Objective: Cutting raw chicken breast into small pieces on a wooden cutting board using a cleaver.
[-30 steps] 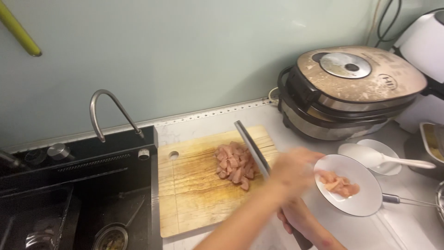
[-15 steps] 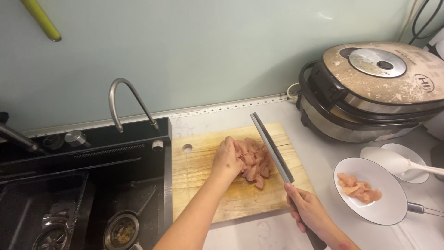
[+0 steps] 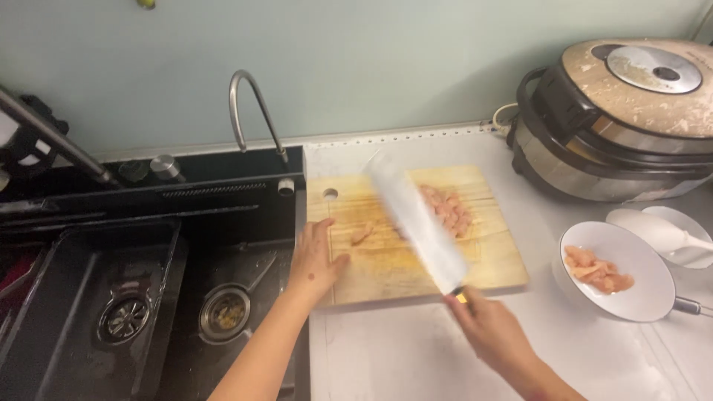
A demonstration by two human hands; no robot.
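A wooden cutting board [image 3: 386,267] lies on the white counter with a pile of pale pink raw meat pieces [image 3: 449,209] at its far right. One small piece [image 3: 362,235] lies apart near the board's left side. My left hand [image 3: 316,256] rests flat on the board's left edge, fingers spread. My right hand [image 3: 490,327] grips the handle of a cleaver [image 3: 416,223], whose broad blade is blurred and slants across the board over the meat. A white bowl [image 3: 631,293] to the right holds a few meat pieces [image 3: 594,269].
A black sink [image 3: 134,297] with two drains and a curved metal tap [image 3: 249,111] lies left of the board. A large round cooker [image 3: 624,119] stands at the back right. A white ladle on a small dish [image 3: 661,230] sits beside the bowl.
My left hand has left the meat pile and moved to the board's left edge. The cleaver has swung left across the board. The view has shifted left.
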